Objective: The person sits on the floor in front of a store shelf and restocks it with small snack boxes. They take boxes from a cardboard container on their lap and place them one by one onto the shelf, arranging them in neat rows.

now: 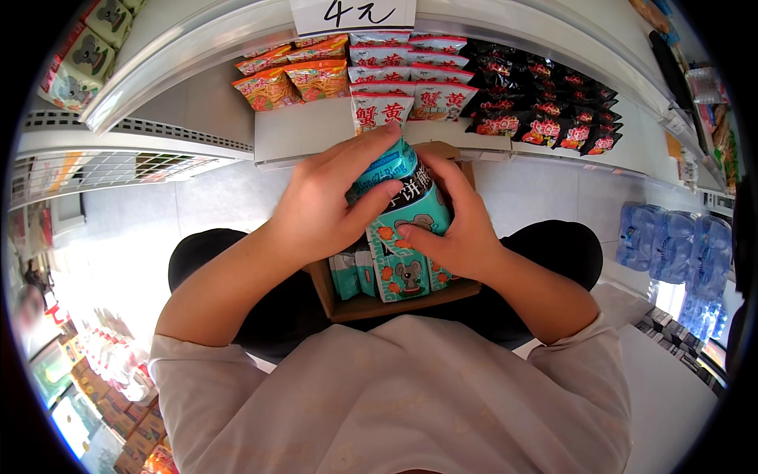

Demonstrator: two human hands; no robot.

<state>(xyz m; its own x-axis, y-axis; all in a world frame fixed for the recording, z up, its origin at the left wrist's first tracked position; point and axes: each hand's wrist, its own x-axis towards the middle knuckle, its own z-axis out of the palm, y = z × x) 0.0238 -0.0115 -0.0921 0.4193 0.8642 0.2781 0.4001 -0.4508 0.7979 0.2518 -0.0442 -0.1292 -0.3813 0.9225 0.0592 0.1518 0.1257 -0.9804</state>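
A teal snack packet (435, 204) with a koala picture and a black band is between my two hands. My left hand (325, 207) grips its upper end, thumb on the front and fingers over the far side. My right hand (465, 228) holds the right side, with the thumb across the front. Directly below is an open cardboard box (408, 311) between my knees. More teal koala packets (408, 278) stand in it; my hands and the held packet hide part of them.
Ahead, a white shelf (305, 127) carries orange snack packets (317, 80), white-and-red packets (441, 101) and black packets (542, 127) in rows. A handwritten price card (355, 15) hangs on the upper shelf edge. Shrink-wrapped bottles (672, 243) stand at right.
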